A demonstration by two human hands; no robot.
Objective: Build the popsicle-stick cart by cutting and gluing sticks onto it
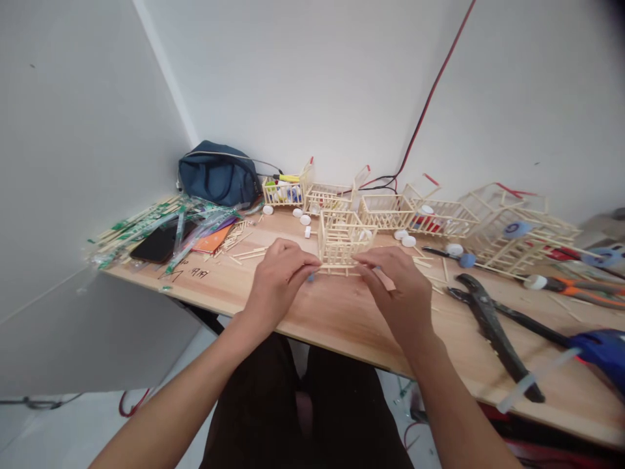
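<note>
A small cart frame of thin wooden sticks (342, 238) stands on the table in front of me. Along its near lower edge runs a thin wooden stick (336, 266). At that stick's left end, the thumb and forefinger of my left hand (280, 277) are pinched together. My right hand (398, 286) pinches the right end in the same way. Whether the stick is fastened to the frame, I cannot tell. A small blue piece (310, 277) lies beside my left fingertips, partly covered.
Several stick carts (385, 212) line the wall, with white wheels (305, 220) nearby. Left are a blue bag (219, 172), a phone (161, 242) and packaged sticks (127, 225). Black pliers (493, 329), a blue-handled glue gun (598, 352) and orange-handled pliers (590, 292) lie right.
</note>
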